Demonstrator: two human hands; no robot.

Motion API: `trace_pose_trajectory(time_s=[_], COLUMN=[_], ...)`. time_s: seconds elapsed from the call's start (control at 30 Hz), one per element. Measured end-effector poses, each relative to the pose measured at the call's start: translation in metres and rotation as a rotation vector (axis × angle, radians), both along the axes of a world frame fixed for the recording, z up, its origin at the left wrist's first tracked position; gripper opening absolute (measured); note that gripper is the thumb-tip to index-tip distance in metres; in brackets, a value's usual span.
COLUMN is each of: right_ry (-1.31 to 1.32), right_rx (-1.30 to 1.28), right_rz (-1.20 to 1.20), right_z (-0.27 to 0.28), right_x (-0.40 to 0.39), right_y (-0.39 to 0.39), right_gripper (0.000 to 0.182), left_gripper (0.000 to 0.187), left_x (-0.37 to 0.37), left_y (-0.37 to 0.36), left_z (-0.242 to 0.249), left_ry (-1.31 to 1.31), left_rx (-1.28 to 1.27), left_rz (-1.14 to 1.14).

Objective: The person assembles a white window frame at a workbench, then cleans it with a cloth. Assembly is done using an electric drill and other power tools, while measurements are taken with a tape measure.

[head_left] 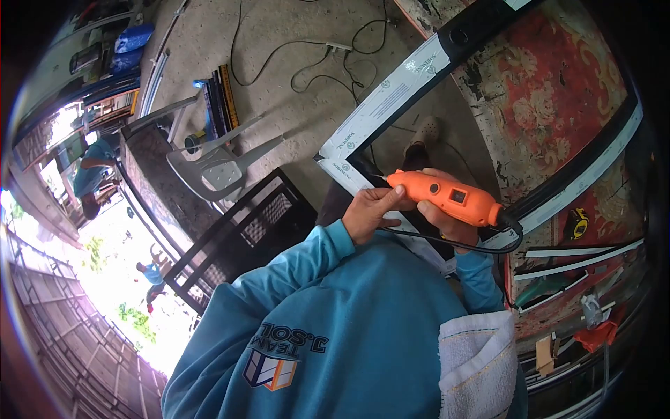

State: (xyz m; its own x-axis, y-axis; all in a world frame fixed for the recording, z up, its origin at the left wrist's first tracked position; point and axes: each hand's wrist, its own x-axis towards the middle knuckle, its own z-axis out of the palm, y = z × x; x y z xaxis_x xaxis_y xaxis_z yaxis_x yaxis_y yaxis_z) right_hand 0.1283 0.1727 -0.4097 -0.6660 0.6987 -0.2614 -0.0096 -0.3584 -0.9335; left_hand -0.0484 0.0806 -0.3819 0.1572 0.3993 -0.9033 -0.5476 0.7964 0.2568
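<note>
1 orange rotary tool (450,197) near inner corner of white-filmed frame (384,109); right hand (447,222) fingers gripping body, left hand (370,213) fingers pinching near nose; black cord (520,238) loops close by; accidental start could cut left fingers; snagged cord could jerk tip, scratching frame

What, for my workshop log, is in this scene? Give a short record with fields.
Tool: orange, corded
Left hand: thumb and fingers at the tool's narrow end
Right hand: wrapped around the tool's body
Frame: black, with printed white film
Surface: red floral, under part of the frame
Tape measure: yellow and black, right of the hands
</note>
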Motion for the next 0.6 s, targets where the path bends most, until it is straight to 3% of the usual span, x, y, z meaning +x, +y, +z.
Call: trace_pose_trajectory(time_s=[0.17,0.27,0.43,0.6], right_ry=[0.010,-0.002,0.000,0.013], right_rx=[0.037,-0.117,0.030,0.019], right_rz=[-0.023,-0.029,-0.080,0.003], right_z=[-0.004,0.002,0.002,-0.001], right_x=[-0.004,-0.010,-0.021,-0.019], right_y=[-0.004,-0.003,0.000,0.006], right_gripper=[0.038,0.036,0.035,0.032], left_gripper=[0.050,0.048,0.053,0.054], left_x=[-0.002,-0.003,-0.008,-0.009], left_y=[0.001,0.002,-0.001,0.001], left_z=[0.000,0.001,-0.004,-0.002], left_ry=[0.013,0.027,0.044,0.035], left_rx=[-0.014,-0.031,-0.008,0.001], left_rz=[0.025,0.059,0.121,0.131])
